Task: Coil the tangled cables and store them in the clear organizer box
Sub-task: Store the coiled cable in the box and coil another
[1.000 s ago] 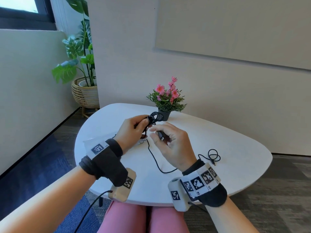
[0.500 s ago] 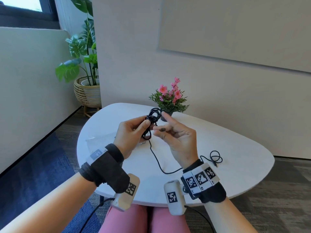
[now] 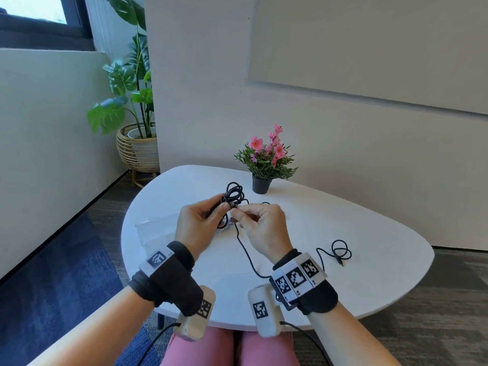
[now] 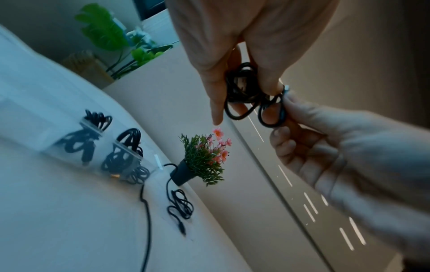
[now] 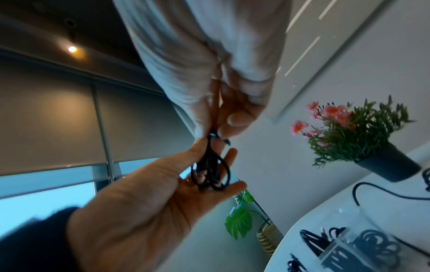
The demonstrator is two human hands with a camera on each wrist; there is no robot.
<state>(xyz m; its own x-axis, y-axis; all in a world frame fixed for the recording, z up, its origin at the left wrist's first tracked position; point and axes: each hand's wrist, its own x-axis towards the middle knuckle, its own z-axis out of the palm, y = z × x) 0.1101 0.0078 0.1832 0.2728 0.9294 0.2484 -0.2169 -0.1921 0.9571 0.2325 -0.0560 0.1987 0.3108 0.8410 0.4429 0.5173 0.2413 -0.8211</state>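
Observation:
A small coil of black cable is held above the table in my left hand, thumb against fingers. My right hand pinches the cable's end right beside the coil. The left wrist view shows the coil between thumb and fingers, with the right fingers on an outer loop. The clear organizer box lies on the table, partly hidden behind my left hand. It holds coiled black cables. Another loose black cable trails across the table to loops at the right.
A small dark pot of pink flowers stands at the back of the white table. The wall is close behind it. A large leafy plant in a wicker pot stands on the floor at the left.
My right hand's fingers, spread half a second ago, have closed into a pinch on the cable end. Both hands have drawn together at the coil.

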